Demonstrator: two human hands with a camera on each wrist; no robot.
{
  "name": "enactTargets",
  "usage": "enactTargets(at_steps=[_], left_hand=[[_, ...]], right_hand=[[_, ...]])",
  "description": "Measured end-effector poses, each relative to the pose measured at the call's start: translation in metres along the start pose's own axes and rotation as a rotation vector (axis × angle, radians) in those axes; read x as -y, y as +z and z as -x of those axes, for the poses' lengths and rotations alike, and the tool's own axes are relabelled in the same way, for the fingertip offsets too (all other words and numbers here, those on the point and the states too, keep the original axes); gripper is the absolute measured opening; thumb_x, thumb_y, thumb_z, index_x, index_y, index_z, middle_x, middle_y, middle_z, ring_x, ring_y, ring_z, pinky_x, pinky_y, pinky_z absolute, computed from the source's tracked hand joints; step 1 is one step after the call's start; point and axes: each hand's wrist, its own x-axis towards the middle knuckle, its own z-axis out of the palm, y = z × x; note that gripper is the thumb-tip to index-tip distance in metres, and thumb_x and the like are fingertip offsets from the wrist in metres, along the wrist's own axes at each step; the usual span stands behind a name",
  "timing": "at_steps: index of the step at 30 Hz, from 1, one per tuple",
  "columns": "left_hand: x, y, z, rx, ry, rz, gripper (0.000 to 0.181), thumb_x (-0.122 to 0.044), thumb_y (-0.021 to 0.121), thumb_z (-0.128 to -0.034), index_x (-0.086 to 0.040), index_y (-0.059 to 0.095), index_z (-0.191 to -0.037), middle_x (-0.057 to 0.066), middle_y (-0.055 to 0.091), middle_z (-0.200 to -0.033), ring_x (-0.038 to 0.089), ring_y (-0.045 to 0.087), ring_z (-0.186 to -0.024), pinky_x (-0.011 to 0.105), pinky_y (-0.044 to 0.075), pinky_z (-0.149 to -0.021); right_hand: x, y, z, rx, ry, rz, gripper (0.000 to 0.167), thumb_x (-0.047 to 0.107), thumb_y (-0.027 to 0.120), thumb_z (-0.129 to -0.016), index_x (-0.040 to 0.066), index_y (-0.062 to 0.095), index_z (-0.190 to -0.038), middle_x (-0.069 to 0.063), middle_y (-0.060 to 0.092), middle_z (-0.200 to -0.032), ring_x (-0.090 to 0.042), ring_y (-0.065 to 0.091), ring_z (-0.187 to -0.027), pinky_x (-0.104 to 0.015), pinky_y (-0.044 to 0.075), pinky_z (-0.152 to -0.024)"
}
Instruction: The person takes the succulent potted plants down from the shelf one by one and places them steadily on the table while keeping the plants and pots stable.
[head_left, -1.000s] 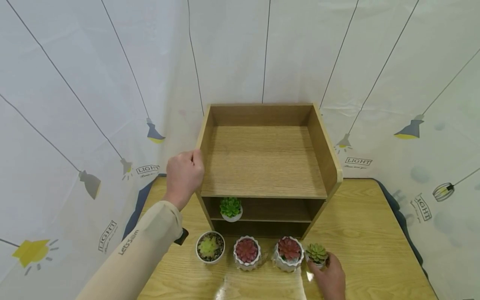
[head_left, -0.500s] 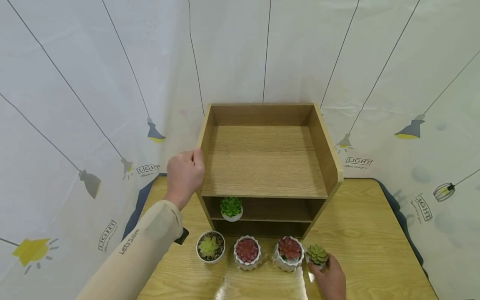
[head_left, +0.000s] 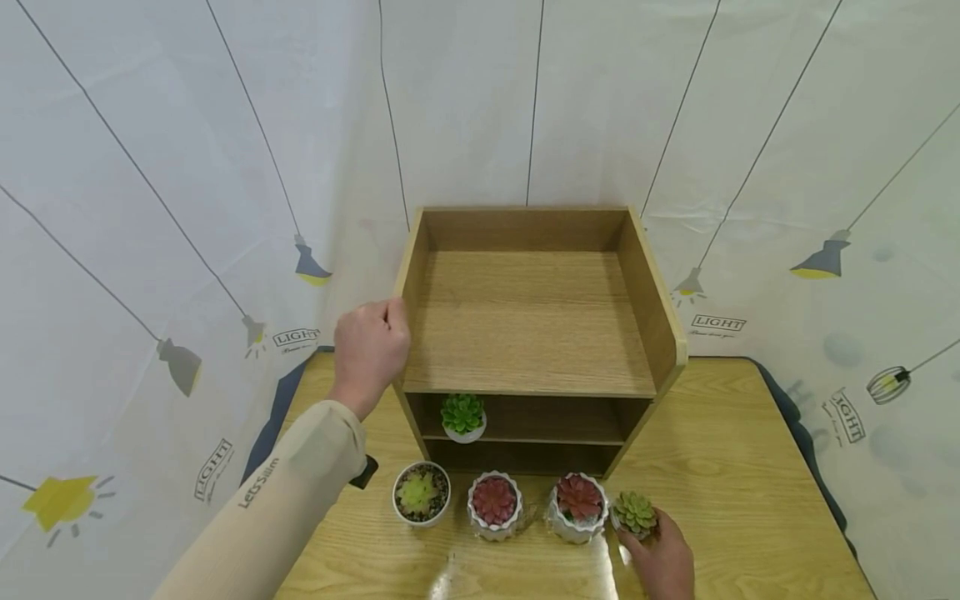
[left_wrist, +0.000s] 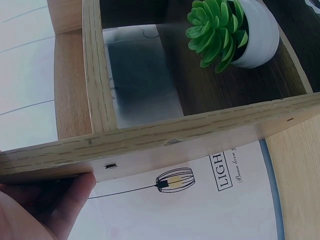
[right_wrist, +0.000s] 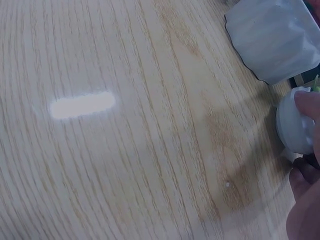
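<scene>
My left hand (head_left: 371, 346) grips the upper left side of a wooden shelf (head_left: 525, 321); the left wrist view shows its thumb (left_wrist: 80, 195) on the outer face of the side panel. At the front right, my right hand (head_left: 663, 554) pinches a small white pot (right_wrist: 292, 122) holding a light green succulent (head_left: 635, 511). Whether that pot touches the table is unclear. Close to its left stands a red succulent in a scalloped white pot (head_left: 577, 508). A bright green succulent (head_left: 462, 414) in a white pot sits at the left of the shelf's middle level.
Another red succulent in a scalloped pot (head_left: 494, 506) and a yellow-green plant in a round white pot (head_left: 421, 494) stand in the same row before the shelf. The wooden table (head_left: 750, 500) extends to the right. A printed sheet (head_left: 480, 100) hangs behind.
The small potted succulent and the right hand have shifted very slightly to the right. My left hand stays on the shelf, and the other pots have not moved.
</scene>
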Motion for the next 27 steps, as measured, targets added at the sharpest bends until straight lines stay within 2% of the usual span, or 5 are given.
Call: enactTargets(at_steps=[9, 18, 27], left_hand=[[0.001, 0.001, 0.0, 0.008, -0.01, 0.012, 0.054, -0.015, 0.042, -0.1027, -0.013, 0.038, -0.048, -0.003, 0.032, -0.043, 0.02, 0.032, -0.042, 0.032, 0.027, -0.041], [0.001, 0.001, 0.0, 0.012, -0.016, 0.01, 0.054, -0.015, 0.042, -0.1033, -0.013, 0.039, -0.049, -0.002, 0.033, -0.044, 0.02, 0.034, -0.041, 0.032, 0.028, -0.041], [0.002, 0.001, 0.001, 0.011, -0.008, 0.015, 0.054, -0.015, 0.042, -0.1034, -0.013, 0.038, -0.049, -0.003, 0.032, -0.044, 0.019, 0.034, -0.04, 0.031, 0.027, -0.04]], right_hand=[[0.001, -0.005, -0.004, 0.056, 0.031, 0.024, 0.075, 0.033, 0.082, -0.086, -0.013, 0.052, -0.136, -0.038, 0.056, -0.134, -0.057, 0.053, -0.125, -0.065, 0.045, -0.104], [-0.004, -0.011, -0.006, 0.097, 0.018, 0.065, 0.087, 0.049, 0.082, -0.084, -0.016, 0.051, -0.134, -0.039, 0.057, -0.13, -0.058, 0.055, -0.12, -0.064, 0.048, -0.099], [-0.008, -0.022, -0.01, 0.138, -0.082, 0.111, 0.068, 0.029, 0.081, -0.086, -0.016, 0.055, -0.13, -0.036, 0.065, -0.121, -0.054, 0.061, -0.112, -0.062, 0.052, -0.094]])
